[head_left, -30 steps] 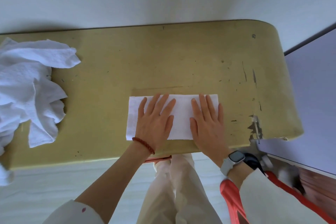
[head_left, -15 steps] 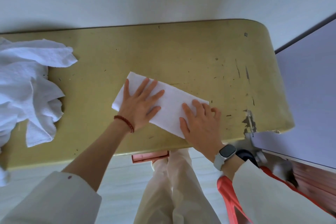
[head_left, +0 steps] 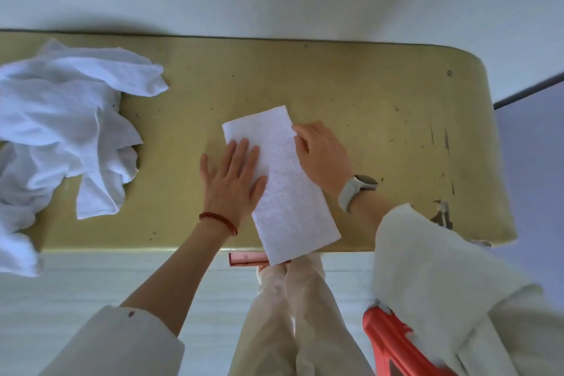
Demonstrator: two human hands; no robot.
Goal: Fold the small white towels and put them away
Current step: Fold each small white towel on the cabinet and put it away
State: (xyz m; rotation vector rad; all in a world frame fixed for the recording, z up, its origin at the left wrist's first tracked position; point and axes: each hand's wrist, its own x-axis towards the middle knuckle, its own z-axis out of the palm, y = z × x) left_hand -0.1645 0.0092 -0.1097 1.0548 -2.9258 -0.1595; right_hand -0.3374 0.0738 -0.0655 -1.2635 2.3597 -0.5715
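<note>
A folded white towel (head_left: 283, 180) lies as a long strip on the yellow table (head_left: 381, 119), running from the table's middle to its near edge, where one end hangs over. My left hand (head_left: 233, 181) lies flat with straight fingers on the strip's left side. My right hand (head_left: 322, 152) rests at the strip's right edge near the far end, its fingertips touching the cloth. A heap of crumpled white towels (head_left: 64, 137) sits at the table's left end.
A white wall stands behind the table. A grey surface (head_left: 534, 168) adjoins the table on the right. A red plastic stool (head_left: 393, 345) stands by my right leg. A pink object (head_left: 244, 258) pokes out under the table's near edge. Chipped paint marks the table's right front corner.
The folded towel has turned from lying crosswise to lying lengthwise, its near end now over the table edge. My right hand moved from its near end up to its far right edge.
</note>
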